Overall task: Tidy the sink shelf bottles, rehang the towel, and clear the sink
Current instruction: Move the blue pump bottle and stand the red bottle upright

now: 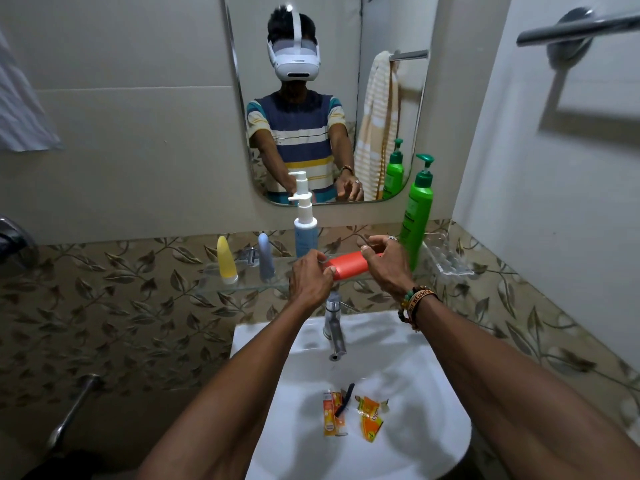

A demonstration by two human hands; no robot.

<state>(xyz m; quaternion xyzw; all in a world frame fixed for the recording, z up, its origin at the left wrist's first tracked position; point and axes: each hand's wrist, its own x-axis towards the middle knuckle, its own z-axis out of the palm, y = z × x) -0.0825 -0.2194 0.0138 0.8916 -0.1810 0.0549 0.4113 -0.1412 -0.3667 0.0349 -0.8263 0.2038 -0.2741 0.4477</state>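
just above the glass shelf (225, 284), the left hand (310, 278) pinches one end of a sideways orange bottle (348, 266), the right hand (389, 265) curled round the other, probably to stand it upright.

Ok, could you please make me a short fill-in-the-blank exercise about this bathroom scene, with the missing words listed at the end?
1. The yellow bottle stands on the glass ___, left of the orange bottle that the left hand and the right hand grip.
2. The tall pump bottle on the right is ___.
3. The torn sachets lie in the white ___.
Missing words: shelf; green; sink.
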